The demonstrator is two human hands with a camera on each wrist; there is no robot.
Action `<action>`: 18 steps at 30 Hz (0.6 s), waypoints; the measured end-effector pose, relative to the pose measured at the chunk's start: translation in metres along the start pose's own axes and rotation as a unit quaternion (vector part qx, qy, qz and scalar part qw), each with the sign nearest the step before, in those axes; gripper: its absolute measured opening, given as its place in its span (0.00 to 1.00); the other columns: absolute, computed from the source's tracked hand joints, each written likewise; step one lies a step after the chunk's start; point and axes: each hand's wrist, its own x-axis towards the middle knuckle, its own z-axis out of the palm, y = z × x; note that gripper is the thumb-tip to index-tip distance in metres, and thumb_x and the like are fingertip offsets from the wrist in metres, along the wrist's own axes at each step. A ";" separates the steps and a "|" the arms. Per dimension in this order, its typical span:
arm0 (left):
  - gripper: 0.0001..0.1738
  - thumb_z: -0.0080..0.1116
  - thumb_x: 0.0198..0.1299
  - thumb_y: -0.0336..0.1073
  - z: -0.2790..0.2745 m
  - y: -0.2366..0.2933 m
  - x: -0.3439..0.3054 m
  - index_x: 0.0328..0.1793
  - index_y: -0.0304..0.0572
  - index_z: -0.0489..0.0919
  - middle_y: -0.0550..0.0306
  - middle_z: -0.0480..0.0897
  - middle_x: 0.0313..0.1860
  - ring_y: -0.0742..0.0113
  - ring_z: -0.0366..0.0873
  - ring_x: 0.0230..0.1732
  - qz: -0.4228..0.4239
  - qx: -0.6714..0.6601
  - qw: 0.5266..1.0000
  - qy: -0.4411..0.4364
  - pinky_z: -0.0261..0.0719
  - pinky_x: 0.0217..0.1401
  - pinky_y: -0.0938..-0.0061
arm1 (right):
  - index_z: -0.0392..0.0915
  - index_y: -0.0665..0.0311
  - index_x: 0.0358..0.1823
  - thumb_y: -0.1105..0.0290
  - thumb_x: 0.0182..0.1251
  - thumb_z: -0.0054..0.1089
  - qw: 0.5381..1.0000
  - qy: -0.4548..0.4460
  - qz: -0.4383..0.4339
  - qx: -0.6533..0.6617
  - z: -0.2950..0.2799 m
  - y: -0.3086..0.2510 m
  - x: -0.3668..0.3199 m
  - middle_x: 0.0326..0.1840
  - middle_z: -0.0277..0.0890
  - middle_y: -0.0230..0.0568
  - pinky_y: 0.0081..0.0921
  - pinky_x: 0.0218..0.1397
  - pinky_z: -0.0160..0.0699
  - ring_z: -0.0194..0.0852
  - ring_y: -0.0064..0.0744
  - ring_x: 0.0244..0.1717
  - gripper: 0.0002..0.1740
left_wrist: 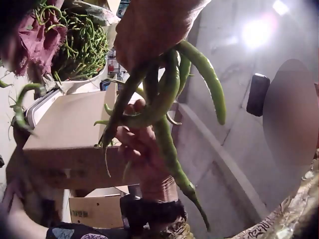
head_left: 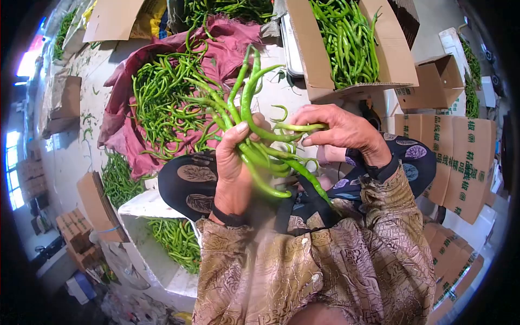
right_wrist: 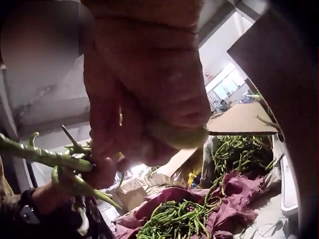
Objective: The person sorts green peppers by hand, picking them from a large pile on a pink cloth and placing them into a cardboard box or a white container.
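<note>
My left hand point(head_left: 233, 157) grips a loose bunch of long green chili peppers point(head_left: 246, 100), thumb across them, with ends poking out above and below the fist. In the left wrist view, several peppers point(left_wrist: 172, 154) hang below that hand. Just right of the bunch, my right hand point(head_left: 341, 130) pinches a paler green chili pepper point(head_left: 300, 128) between thumb and fingers. The right wrist view has this hand point(right_wrist: 149, 74) close up, a yellowish-green pepper point(right_wrist: 179, 135) partly hidden under its fingers. The bunch's peppers point(right_wrist: 50, 158) extend at left there.
A heap of chili peppers point(head_left: 162, 103) lies on a maroon cloth point(head_left: 116, 122) at front left. An open cardboard box point(head_left: 395, 59) full of peppers stands front right. A white foam box point(head_left: 143, 254) with peppers is beside my left knee. Flattened, printed cardboard point(head_left: 455, 157) lies at right.
</note>
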 end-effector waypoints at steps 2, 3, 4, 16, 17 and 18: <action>0.16 0.56 0.58 0.32 0.003 0.001 0.000 0.52 0.36 0.72 0.62 0.73 0.36 0.76 0.67 0.34 -0.008 -0.028 0.999 -0.018 0.71 0.42 0.75 | 0.77 0.68 0.51 0.73 0.64 0.60 0.998 -0.002 0.055 0.011 0.003 -0.005 0.002 0.40 0.77 0.28 0.22 0.52 0.69 0.69 0.20 0.46 0.15; 0.16 0.57 0.57 0.31 0.004 0.001 0.000 0.50 0.31 0.73 0.59 0.73 0.36 0.74 0.70 0.35 -0.015 -0.056 0.998 -0.036 0.76 0.44 0.76 | 0.77 0.68 0.52 0.73 0.65 0.59 0.994 -0.004 0.108 0.021 0.004 -0.007 0.003 0.39 0.76 0.27 0.21 0.52 0.68 0.69 0.20 0.46 0.15; 0.16 0.57 0.57 0.31 0.003 0.001 0.000 0.50 0.31 0.73 0.59 0.73 0.36 0.74 0.70 0.35 -0.015 -0.056 0.998 -0.037 0.76 0.44 0.76 | 0.77 0.67 0.49 0.71 0.66 0.57 0.997 0.010 0.064 0.041 0.007 -0.005 0.005 0.38 0.76 0.28 0.17 0.40 0.70 0.69 0.16 0.36 0.12; 0.15 0.61 0.56 0.31 0.014 -0.022 -0.002 0.49 0.34 0.78 0.57 0.82 0.40 0.72 0.78 0.40 0.068 0.332 0.935 0.103 0.77 0.46 0.75 | 0.77 0.67 0.49 0.61 0.61 0.66 0.966 0.176 0.128 0.139 0.031 -0.047 0.027 0.38 0.75 0.28 0.16 0.43 0.70 0.70 0.15 0.39 0.20; 0.14 0.60 0.56 0.31 0.011 -0.023 -0.002 0.49 0.35 0.78 0.58 0.81 0.40 0.71 0.78 0.40 0.067 0.330 0.935 0.108 0.77 0.46 0.74 | 0.76 0.68 0.50 0.62 0.62 0.65 0.969 0.183 0.117 0.118 0.034 -0.039 0.032 0.40 0.76 0.30 0.16 0.45 0.71 0.71 0.15 0.41 0.20; 0.14 0.60 0.56 0.31 0.009 -0.022 -0.001 0.49 0.35 0.78 0.58 0.81 0.40 0.71 0.78 0.40 0.067 0.330 0.935 0.108 0.77 0.46 0.74 | 0.76 0.68 0.50 0.62 0.62 0.65 0.969 0.183 0.117 0.119 0.034 -0.037 0.031 0.40 0.76 0.30 0.16 0.45 0.71 0.71 0.15 0.41 0.20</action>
